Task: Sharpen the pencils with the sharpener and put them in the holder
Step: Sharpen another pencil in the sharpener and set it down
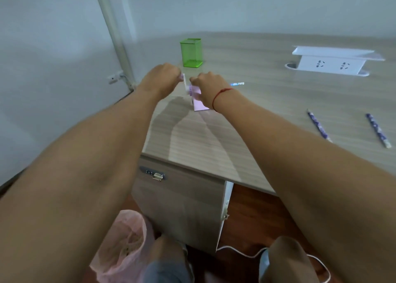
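sharpener [198, 99], a pale pink box with a white crank, stands on the wooden desk [267, 115] at centre frame. the left hand [164, 76] is curled tight around the crank knob; the right hand [209, 89] presses down over the sharpener's top, hiding most of it. a blue pencil [237, 84] pokes out right of that hand, seemingly fed into the sharpener. the green mesh holder [191, 52] stands just above. two purple pencils [318, 125] lie at right, a white socket block [331, 64] at upper right.
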